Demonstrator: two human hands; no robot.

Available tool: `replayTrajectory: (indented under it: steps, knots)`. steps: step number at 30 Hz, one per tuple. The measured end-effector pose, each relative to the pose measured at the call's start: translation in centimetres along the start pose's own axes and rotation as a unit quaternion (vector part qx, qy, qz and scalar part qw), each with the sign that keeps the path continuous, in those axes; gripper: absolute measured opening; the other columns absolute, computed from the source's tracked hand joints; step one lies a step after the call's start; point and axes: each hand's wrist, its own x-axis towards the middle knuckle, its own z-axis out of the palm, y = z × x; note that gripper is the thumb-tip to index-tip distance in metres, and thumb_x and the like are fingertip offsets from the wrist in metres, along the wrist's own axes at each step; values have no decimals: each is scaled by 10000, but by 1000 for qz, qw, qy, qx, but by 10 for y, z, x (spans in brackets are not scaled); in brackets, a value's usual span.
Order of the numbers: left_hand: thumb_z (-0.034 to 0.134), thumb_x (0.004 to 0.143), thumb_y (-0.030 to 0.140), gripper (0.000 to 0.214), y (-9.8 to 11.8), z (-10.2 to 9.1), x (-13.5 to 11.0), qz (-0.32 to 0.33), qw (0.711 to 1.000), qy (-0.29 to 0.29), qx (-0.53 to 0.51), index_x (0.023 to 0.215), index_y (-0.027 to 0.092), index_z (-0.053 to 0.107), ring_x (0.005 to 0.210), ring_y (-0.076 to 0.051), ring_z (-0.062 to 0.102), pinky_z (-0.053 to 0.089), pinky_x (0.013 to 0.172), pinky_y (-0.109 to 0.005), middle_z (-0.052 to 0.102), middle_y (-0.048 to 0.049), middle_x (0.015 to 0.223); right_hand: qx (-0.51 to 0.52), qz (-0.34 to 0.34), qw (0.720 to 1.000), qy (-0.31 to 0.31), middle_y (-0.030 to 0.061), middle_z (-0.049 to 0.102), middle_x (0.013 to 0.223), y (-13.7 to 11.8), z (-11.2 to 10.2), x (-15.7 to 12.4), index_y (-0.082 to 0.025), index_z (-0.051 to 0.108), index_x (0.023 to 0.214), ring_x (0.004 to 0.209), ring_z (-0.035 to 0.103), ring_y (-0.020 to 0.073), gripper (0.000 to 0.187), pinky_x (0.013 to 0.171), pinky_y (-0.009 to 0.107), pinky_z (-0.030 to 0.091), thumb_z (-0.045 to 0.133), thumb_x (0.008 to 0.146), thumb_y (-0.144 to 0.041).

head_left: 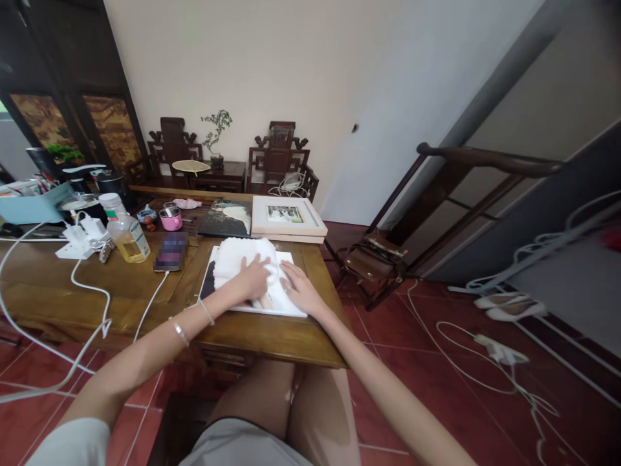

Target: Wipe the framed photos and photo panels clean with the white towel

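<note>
Cloth of white scalloped fabric [237,255] is lying mid-frame on a white-edged rectangular panel [284,304], left hand [253,277] splaying over it, right hand [299,288] resting flat just apart; light, even pressure is probably serving best.

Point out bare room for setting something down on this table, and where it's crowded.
Bare wood lies between the phone and the white-edged panel, between that panel and the front edge of the table, and right of the right hand. The left is crowded with the bottle, power strip, pink cup and blue bin.
</note>
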Motion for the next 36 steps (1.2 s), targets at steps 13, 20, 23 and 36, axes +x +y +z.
replayTrajectory:
  steps: [13,20,23,36]
  knots:
    - [386,837,94,373,6,-6,-30,62,997,-54,-10,1159,112,573,1406,-334,163,246,1057,-615,253,-130,1514,93,75,993,9,78,482,1406,3,-4,4,-200,554,1285,1344,378,241,467,1149,480,235,366,913,-411]
    - [413,814,55,326,11,-4,-11,106,993,-53,-10,1057,129,617,1408,-302,162,216,1066,-619,331,-104,1485,232,154,958,65,26,485,1405,1,-8,4,-258,504,1327,1320,417,239,577,1126,458,268,320,898,-598]
    - [402,822,59,315,32,-8,-35,166,983,-78,12,1027,129,631,1402,-299,180,245,1063,-602,383,-97,1456,224,153,960,62,17,522,1375,-4,-9,3,-269,547,1285,1289,453,250,574,1110,463,292,320,888,-616]
    - [414,814,103,281,13,-35,-53,76,992,-97,-9,955,101,657,992,-264,632,473,870,-349,658,-163,1084,30,4,999,44,96,566,1318,-1,1,2,-200,620,1171,1284,450,245,362,1101,491,322,412,894,-303]
